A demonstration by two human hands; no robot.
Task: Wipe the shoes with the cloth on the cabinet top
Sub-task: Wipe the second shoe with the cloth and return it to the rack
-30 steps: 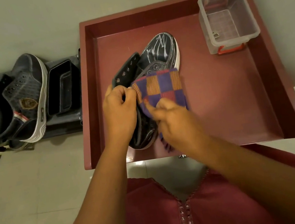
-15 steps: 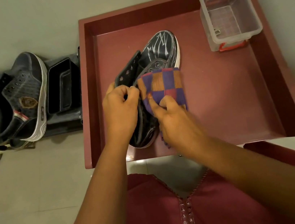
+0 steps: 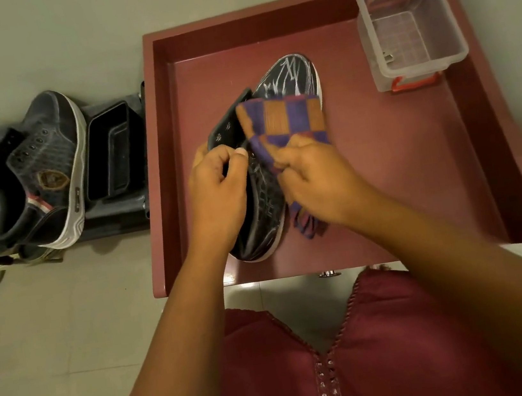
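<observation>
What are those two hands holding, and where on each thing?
The left hand grips the black shoe at its collar, by the eyelet flap. The right hand pinches the purple-and-orange checkered cloth near its lower middle, against the shoe.

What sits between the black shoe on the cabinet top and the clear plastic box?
Only bare cabinet top lies between the black shoe and the clear box, as the head view shows.
</observation>
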